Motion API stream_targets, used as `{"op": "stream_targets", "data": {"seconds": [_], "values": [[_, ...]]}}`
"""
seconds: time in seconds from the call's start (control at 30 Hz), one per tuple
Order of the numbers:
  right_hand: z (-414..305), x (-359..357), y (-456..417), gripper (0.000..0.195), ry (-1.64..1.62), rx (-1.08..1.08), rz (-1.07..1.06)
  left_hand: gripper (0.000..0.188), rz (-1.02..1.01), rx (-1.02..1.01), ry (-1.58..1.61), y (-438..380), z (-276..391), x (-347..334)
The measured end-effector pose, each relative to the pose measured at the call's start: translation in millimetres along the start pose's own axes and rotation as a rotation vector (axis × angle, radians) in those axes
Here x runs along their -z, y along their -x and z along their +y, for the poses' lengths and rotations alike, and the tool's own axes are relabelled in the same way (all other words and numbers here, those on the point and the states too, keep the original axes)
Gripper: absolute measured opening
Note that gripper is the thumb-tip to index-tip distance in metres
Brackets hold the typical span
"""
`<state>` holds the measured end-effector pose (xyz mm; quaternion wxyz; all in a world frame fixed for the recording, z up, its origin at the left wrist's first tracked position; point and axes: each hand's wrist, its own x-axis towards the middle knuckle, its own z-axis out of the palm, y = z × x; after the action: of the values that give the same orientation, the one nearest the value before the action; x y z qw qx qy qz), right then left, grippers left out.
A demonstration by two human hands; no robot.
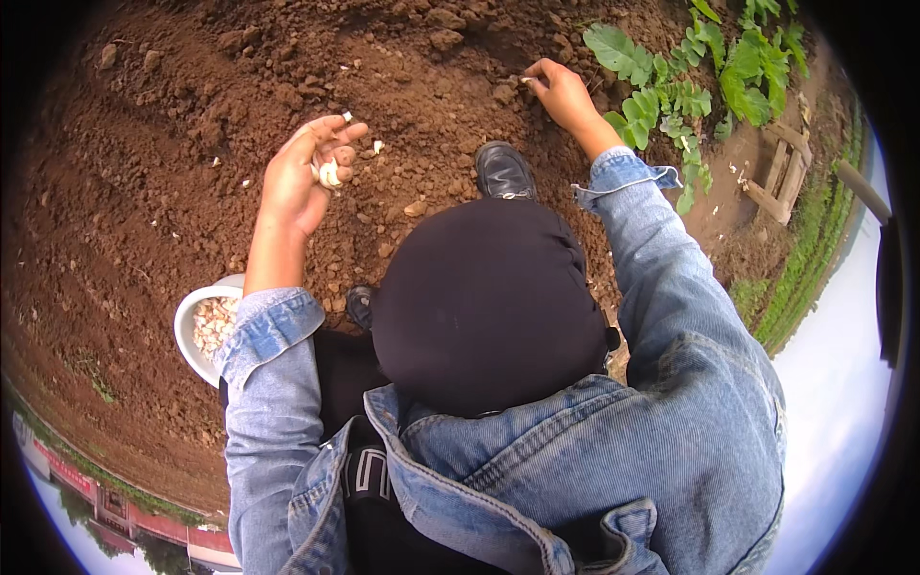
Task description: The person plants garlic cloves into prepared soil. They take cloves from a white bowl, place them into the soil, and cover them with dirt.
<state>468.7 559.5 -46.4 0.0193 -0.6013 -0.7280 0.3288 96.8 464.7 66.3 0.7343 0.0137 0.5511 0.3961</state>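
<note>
My left hand [298,169] is half curled above the soil and cradles a few pale garlic cloves [330,174] against the palm and fingers. One more whitish bit shows at its fingertips. Far to the right, my right hand [557,90] pinches a single clove [527,80] between thumb and finger, close over the loose brown soil [410,93]. Beside my left forearm stands a white bucket [185,338] holding many cloves [214,323]; my sleeve covers part of it. A lone clove [378,146] lies on the ground just right of my left hand.
Leafy green plants [683,86] grow beside my right hand. A wooden frame [783,172] lies on the ground past them. My black shoe [505,170] rests on the soil between my hands, in front of my bent knee [481,302]. Clods [445,29] and pale scraps dot the ground.
</note>
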Motion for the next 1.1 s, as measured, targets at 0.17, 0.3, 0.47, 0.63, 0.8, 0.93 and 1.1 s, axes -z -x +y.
{"op": "stream_targets", "data": {"seconds": [0.17, 0.3, 0.47, 0.63, 0.8, 0.93, 1.1], "values": [[-0.6, -23.5, -23.0, 0.015, 0.088, 0.176, 0.067, 0.027, -0.029, 0.027, -0.068, -12.5, -10.1, -17.4], [6.0, -42.6, -39.5, 0.014, 0.193, 0.220, 0.087, 0.026, -0.061, 0.028, -0.082, -17.6, -17.3, -22.7], [5.1, -59.0, -47.9, 0.016, 0.320, 0.227, 0.064, 0.025, -0.024, 0.037, -0.076, -16.1, -18.7, -24.2], [-6.9, -62.5, -53.3, 0.022, 0.395, 0.189, 0.064, 0.025, -0.006, 0.001, -0.071, -14.0, -15.8, -23.9], [-27.0, -29.3, -47.1, 0.019, 0.253, 0.146, 0.030, 0.028, -0.022, -0.021, -0.059, -7.3, -9.0, -24.8], [-73.0, 9.3, -37.2, 0.020, -0.124, 0.112, 0.050, 0.033, -0.053, -0.035, -0.127, -4.5, -13.7, -33.7], [-137.7, 14.9, -6.6, 0.025, -0.676, 0.254, -0.226, 0.032, -0.110, -0.038, -0.206, -12.5, -28.7, -49.0]]}}
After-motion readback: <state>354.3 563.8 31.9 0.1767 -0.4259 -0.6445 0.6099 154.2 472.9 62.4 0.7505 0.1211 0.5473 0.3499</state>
